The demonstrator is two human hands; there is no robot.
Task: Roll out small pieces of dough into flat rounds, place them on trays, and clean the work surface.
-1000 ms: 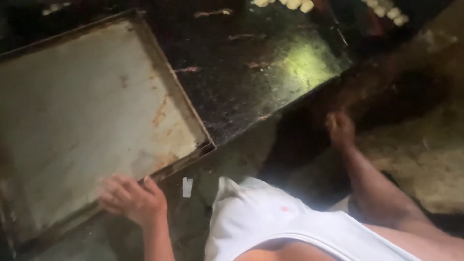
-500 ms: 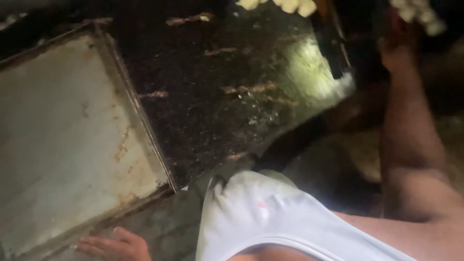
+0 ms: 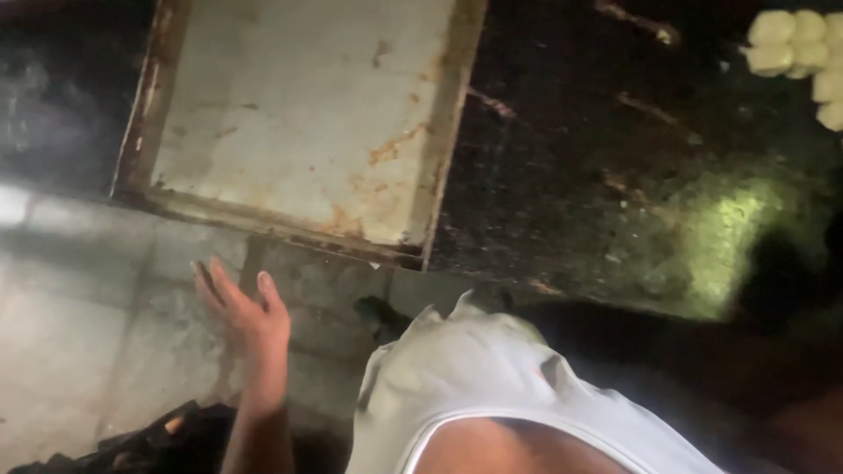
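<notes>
A large rusty metal baking tray (image 3: pixel 303 114) lies empty on a dark stone worktop (image 3: pixel 632 175), its near edge hanging a little over the counter front. My left hand (image 3: pixel 246 316) hangs below that edge with fingers spread, holding nothing and not touching the tray. My right hand is out of the picture; only a dim bit of arm shows at the lower right. Pale dough pieces (image 3: pixel 795 53) sit at the worktop's far right corner. My white sleeveless top (image 3: pixel 492 386) fills the bottom middle.
Below the counter is a grey tiled floor (image 3: pixel 79 333). Dark objects (image 3: pixel 149 434) lie on the floor at the lower left. Thin dough scraps (image 3: pixel 632 22) are scattered on the worktop. A bright patch of light (image 3: pixel 729 237) falls on the counter's right side.
My left hand has come off the tray's near edge and dropped below it, fingers open. My right arm, raised toward the dough pieces before, has left the view. The camera has swung left.
</notes>
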